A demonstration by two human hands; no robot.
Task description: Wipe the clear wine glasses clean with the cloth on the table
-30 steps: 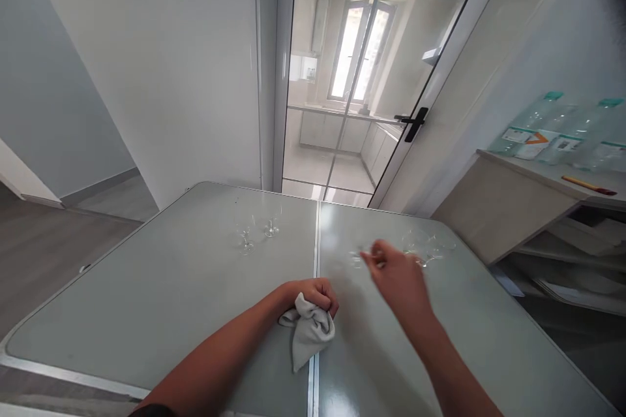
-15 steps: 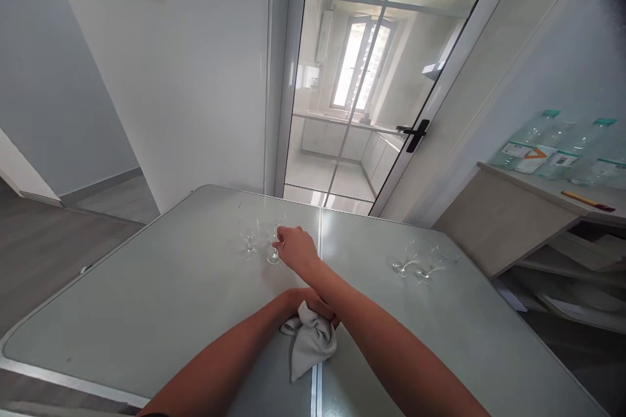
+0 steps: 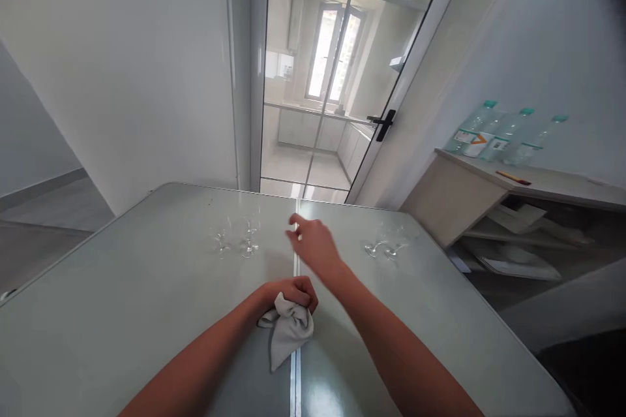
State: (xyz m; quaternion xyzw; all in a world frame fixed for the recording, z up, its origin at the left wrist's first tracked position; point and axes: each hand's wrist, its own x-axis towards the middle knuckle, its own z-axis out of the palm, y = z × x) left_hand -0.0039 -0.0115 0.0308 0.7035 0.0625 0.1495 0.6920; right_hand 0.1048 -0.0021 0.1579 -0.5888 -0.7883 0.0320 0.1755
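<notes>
Two upright glasses [image 3: 236,242] stand left of centre on the bench [image 3: 122,312]. Our left hand [image 3: 291,291] has its fingers clamped on a grey cloth [image 3: 286,332] at the bench seam. Our right hand [image 3: 315,247] hovers empty with fingers loosely apart, just right of those glasses, not touching. Two tipped glasses [image 3: 386,246] lie further right.

Both forearms bare to the lower frame edge; no sleeves in view. Left hand [image 3: 288,291] and right hand [image 3: 315,245]: no gloves, rings, watch or wristband visible. Right hand slightly motion-blurred at the fingers.
</notes>
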